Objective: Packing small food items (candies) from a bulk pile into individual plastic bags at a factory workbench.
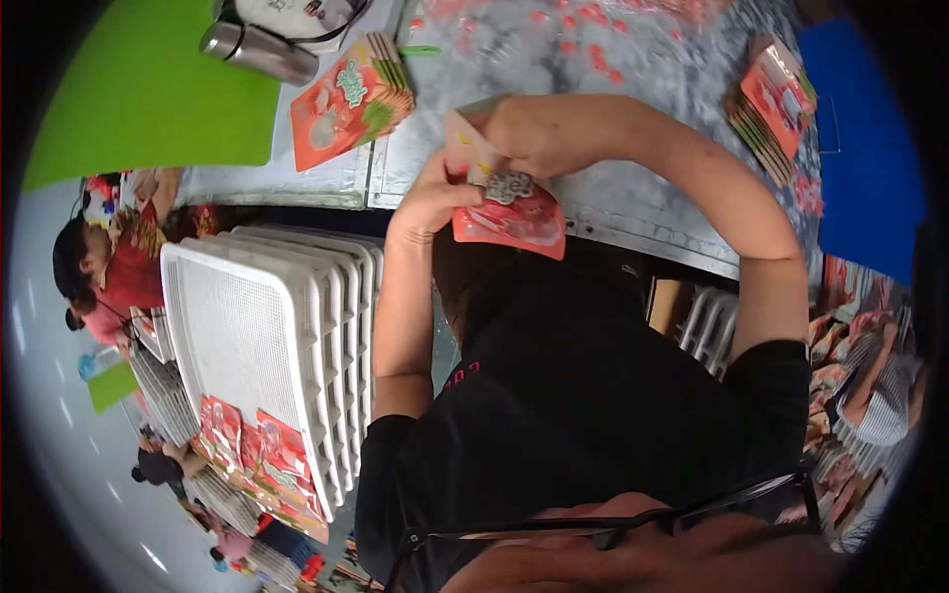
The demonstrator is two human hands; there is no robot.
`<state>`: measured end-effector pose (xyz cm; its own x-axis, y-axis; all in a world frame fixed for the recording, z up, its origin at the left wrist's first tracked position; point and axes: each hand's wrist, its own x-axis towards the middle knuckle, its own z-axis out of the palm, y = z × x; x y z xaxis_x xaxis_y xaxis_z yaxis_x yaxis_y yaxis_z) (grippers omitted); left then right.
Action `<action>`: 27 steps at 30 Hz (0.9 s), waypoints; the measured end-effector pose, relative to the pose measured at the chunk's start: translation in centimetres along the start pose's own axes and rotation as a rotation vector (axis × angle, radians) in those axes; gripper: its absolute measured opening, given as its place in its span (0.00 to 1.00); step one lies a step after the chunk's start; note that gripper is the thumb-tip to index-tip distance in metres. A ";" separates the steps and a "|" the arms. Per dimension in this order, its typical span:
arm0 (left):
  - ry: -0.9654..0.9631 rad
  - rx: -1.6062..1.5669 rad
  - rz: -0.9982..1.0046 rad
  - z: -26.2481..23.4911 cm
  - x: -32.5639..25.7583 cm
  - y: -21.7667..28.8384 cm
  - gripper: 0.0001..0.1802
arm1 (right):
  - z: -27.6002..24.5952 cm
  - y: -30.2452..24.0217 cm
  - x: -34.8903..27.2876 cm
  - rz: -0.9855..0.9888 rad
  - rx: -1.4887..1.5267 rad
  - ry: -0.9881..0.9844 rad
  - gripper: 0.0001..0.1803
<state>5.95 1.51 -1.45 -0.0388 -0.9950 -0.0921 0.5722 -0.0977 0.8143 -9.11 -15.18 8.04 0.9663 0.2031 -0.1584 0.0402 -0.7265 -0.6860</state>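
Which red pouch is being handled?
The shiny red plastic pouch gripped by the left hand; other nearby pouches lie on the grey metal table or white plastic tray.

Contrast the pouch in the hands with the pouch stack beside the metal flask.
The held pouch appears single, while the pouch stack has several, fanned. The left hand grips the held pouch, with the right hand at its top; the pouch stack lies on the table. Both show red.

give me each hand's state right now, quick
Left hand: closed, holding a glossy red rectangular plastic pouch.
Right hand: at the pouch's upper end; open or closed cannot be told.
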 end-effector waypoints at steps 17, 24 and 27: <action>0.395 0.572 0.147 3.6 0.0 -1.6 0.12 | -1.5 -1.6 -1.0 0.179 -0.164 -0.057 0.12; 0.470 0.287 0.129 6.8 -0.4 -0.6 0.11 | 0.0 -0.1 -2.0 0.141 -0.057 0.052 0.11; 0.549 0.172 0.256 3.9 -0.2 -3.2 0.10 | 0.6 -2.9 -2.0 -0.134 -0.176 0.705 0.15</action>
<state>0.99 1.92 -1.81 0.5338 -0.8362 -0.1257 0.3660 0.0944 0.9258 -11.34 -13.08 9.88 0.8818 -0.1299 0.4534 0.1523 -0.8314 -0.5344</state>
